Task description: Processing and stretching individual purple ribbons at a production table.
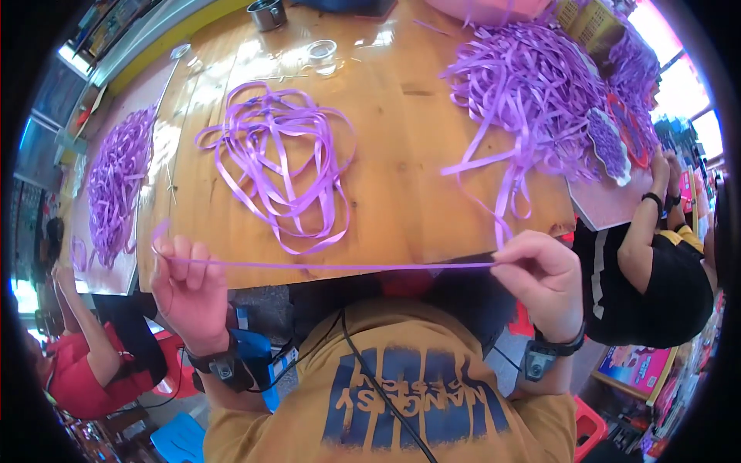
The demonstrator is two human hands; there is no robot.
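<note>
A thin purple ribbon [347,267] is stretched taut and nearly level between my two hands, along the table's front edge. My left hand [189,289] pinches one end, and a short tail of it sticks up past the fingers. At the other end, my right hand [540,274] grips the ribbon between thumb and forefinger. From there a strand runs up toward a big tangled heap of purple ribbon [532,85] on the right of the table. A looser coil of purple ribbon [285,170] lies on the wood beyond my left hand.
The wooden table [401,177] carries a metal cup [267,14] and a clear round container [323,54] at the back. Another ribbon pile [121,185] lies on the left side table. People sit at either side, one in red [100,363], one in black [656,285].
</note>
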